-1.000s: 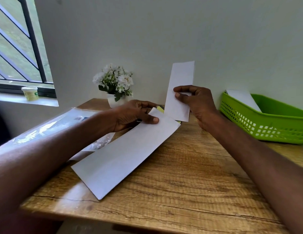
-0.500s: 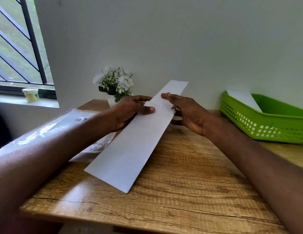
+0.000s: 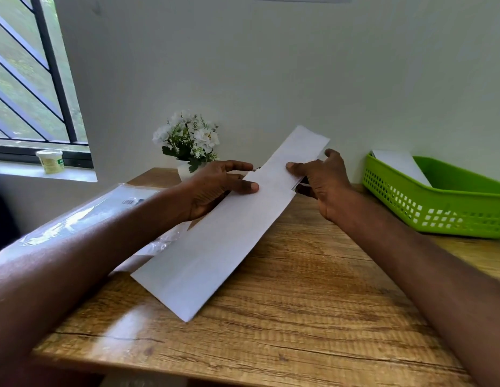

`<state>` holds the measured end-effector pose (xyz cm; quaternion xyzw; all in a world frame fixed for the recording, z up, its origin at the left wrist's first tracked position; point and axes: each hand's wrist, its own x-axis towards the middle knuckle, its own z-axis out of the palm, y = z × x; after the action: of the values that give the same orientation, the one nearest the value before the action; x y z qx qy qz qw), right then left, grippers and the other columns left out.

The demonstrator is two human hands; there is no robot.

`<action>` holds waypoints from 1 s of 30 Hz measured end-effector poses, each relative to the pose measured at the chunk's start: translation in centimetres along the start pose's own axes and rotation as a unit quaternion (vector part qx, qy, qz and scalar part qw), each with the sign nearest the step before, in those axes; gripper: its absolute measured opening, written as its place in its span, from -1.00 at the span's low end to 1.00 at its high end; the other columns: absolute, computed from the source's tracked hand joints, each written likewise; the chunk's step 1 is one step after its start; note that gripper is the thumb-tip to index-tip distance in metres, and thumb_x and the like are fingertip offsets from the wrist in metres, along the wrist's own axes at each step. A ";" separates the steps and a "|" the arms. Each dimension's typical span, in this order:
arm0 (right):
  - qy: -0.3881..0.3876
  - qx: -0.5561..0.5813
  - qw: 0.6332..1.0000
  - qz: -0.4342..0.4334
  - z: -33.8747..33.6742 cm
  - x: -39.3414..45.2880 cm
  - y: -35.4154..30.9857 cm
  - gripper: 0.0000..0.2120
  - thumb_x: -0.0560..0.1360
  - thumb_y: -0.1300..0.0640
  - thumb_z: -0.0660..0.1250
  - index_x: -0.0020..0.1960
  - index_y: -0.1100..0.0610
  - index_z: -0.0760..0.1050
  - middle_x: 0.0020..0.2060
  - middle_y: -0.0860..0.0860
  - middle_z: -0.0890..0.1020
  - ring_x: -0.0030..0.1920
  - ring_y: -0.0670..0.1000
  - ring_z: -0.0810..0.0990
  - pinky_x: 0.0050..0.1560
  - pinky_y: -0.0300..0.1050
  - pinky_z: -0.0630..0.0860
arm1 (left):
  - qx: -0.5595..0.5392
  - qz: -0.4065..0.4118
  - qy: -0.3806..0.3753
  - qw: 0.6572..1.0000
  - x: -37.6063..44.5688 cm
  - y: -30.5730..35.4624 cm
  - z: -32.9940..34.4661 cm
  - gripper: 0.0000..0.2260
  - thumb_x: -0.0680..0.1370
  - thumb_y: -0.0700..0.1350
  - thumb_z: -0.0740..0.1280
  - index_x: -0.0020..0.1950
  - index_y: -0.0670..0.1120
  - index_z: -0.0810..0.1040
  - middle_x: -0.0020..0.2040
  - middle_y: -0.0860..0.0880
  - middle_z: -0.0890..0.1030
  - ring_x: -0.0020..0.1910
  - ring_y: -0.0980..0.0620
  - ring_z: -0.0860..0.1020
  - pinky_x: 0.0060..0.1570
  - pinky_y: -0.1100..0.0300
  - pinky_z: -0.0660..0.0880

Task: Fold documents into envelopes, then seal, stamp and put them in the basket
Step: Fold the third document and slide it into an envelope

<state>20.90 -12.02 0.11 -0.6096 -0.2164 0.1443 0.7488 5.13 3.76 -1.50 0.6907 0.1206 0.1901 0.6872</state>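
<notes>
A long white envelope [image 3: 215, 247] slants across the wooden table [image 3: 313, 317], near corner resting on the wood, far end raised. A folded white document [image 3: 302, 146] sticks out of its far end. My left hand [image 3: 218, 188] grips the envelope's left edge near the mouth, thumb on top. My right hand [image 3: 324, 177] pinches the right edge where document and envelope meet, thumb on top, fingers underneath. A green basket [image 3: 444, 216] at the right holds a white envelope [image 3: 402, 166].
A clear plastic packet [image 3: 84, 216] of envelopes lies at the table's left under my forearm. A white pot of white flowers [image 3: 187, 143] stands by the wall behind my left hand. A small tub [image 3: 50, 161] sits on the windowsill.
My right hand brought the upright folded document down to the envelope's mouth and pushed it in. The envelope's far end has lifted and now only a short piece of document shows.
</notes>
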 end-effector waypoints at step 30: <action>-0.129 -0.041 0.988 0.079 -2.0 1.5 0.3 -0.70 0.35 0.12 0.62 0.00 0.20 0.65 -0.25 0.08 0.71 -0.35 0.03 0.69 -0.34 -0.11 0.57 | 0.041 0.002 0.000 0.999 -0.4 0.3 0.0 -0.52 0.48 -0.29 0.54 0.37 -0.07 0.58 0.17 -0.13 0.73 0.00 -0.16 0.73 -0.08 -0.04 0.68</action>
<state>23.25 -12.91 -0.32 -0.6316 -0.2682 0.2711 0.6751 4.78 3.56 -1.20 0.7186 0.1268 0.1869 0.6577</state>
